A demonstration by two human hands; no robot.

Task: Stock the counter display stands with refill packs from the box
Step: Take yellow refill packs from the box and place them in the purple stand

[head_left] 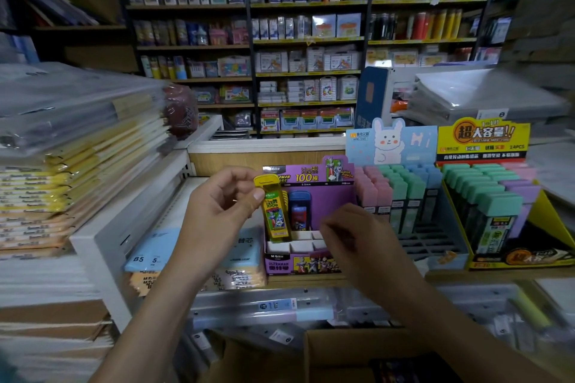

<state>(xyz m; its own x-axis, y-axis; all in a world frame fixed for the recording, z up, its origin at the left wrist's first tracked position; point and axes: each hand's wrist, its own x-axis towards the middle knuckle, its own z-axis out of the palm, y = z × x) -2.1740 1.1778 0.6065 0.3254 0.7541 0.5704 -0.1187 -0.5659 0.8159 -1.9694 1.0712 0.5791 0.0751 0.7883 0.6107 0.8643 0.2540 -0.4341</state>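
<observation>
The left hand (pixel 217 214) pinches the yellow refill pack (pixel 275 214) near its top, thumb across the front face and fingers behind, so the pack hangs upright with its foot just at the back-left slots of the purple display stand (pixel 331 205). It looks like a slim, hard plastic case: light, stiff and probably a little slick. A pinch on the flat faces below the cap suits it best, leaving the lower end free to slide into a slot. The case is clear yellow with a solid yellow hanger cap and a printed cartoon label down its front.

At three o'clock of it, a blue pack (pixel 300 208) stands in the stand. At four o'clock the right hand (pixel 354 236) hovers over the empty white slots. It is blurred, and I cannot tell whether it holds anything. At six o'clock of the stand, low in view, lies the cardboard box (pixel 342 334).
</observation>
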